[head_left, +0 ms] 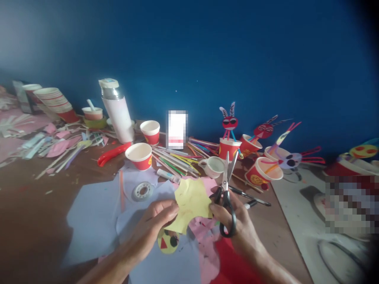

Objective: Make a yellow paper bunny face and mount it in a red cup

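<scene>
My left hand (pixel 158 219) pinches the left edge of a yellow sheet of paper (pixel 192 203) with curved, cut-out edges. Black-handled scissors (pixel 225 185) are held in my right hand (pixel 241 223), blades pointing up and slightly apart. The thumb of that hand also touches the sheet's right edge. Just below the sheet lies a round yellow paper face (pixel 168 241) with a red triangle and a dark eye. Blue paper (pixel 91 221), pink paper (pixel 209 260) and red paper (pixel 237 262) are spread beneath my hands.
A tape roll (pixel 143 191), a glue stick (pixel 167 176), a red stapler-like tool (pixel 114 153) and coloured sticks (pixel 177 161) lie around. Paper cups (pixel 139 157), a white flask (pixel 118 114) and a small white cup (pixel 214 167) stand behind. Cup puppets (pixel 229 148) line the right.
</scene>
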{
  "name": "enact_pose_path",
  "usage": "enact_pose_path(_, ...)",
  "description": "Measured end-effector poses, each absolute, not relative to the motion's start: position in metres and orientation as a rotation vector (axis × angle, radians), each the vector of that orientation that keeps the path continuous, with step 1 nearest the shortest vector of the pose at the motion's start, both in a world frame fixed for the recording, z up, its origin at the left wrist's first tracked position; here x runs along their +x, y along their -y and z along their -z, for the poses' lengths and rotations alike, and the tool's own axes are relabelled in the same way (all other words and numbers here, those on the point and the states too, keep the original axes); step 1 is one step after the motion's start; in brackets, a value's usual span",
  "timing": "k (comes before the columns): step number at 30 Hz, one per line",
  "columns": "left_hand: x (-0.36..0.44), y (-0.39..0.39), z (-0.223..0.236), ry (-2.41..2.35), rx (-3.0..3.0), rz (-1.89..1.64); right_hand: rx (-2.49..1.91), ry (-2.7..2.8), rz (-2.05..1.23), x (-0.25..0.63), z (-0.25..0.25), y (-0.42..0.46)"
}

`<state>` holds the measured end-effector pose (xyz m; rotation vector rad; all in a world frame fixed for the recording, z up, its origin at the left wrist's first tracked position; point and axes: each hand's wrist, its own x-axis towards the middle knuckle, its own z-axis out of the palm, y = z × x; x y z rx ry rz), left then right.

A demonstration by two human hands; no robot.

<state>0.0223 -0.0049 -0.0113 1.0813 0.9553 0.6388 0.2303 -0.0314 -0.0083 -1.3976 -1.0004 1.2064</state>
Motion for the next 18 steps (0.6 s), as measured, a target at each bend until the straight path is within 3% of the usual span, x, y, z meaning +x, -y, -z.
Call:
enact_pose_path(11, 0.032, 0.001, -0.007, -0.933, 1.105, -0.492, -1.332, 1.039, -1.203, 0.229, 0.006, 0.03)
enact_pose_path(18, 0.031, 0.001, -0.014, -0.952, 1.074, -0.581, -1.305, 1.07, -1.236, 0.229, 0.008, 0.03)
